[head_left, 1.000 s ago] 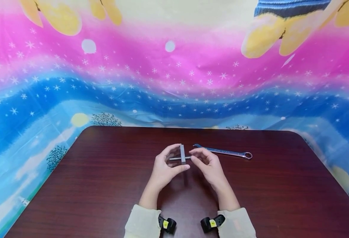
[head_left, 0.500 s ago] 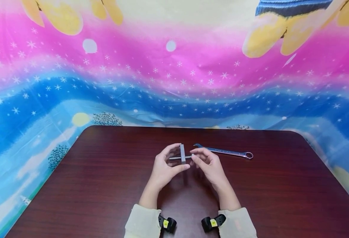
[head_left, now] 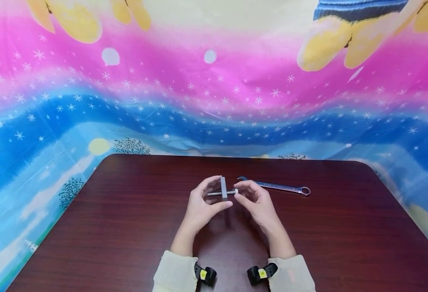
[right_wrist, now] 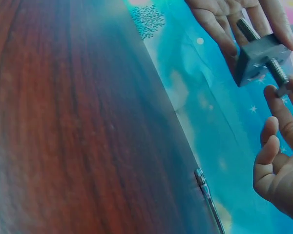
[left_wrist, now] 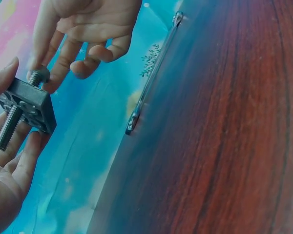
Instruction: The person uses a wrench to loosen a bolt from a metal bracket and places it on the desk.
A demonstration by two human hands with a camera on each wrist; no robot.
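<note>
Taking the table's far edge as 12 o'clock, I'm watching a person's left hand (head_left: 199,207) gripping a grey metal block (head_left: 223,188) from the 8 o'clock side, the thumb pressing near one end and the fingertips bracing the other. The block is hanging in the air above the dark red-brown table (head_left: 126,227), between the 2 hands. A threaded bolt (head_left: 215,194) is passing through it, running roughly from 9 to 3 o'clock, its tip showing within the curve of the left hand and its shank sticking out on both sides.

From 4 o'clock, the right hand (head_left: 255,202) is pinching the bolt's head (head_left: 236,191) between thumb and forefinger, while its other fingers are curling loosely below.

At 2 o'clock from the right hand, a shiny wrench (head_left: 277,187) is lying flat on the table, its open end pointing towards 9 and its ring end towards 3. At 12 o'clock a pink and blue cloth (head_left: 214,89) with white snowflakes is hanging behind everything. Towards 6 o'clock, 2 cream sleeves (head_left: 177,271) are covering the forearms, with 2 black wrist devices (head_left: 207,276) bearing yellow labels.
</note>
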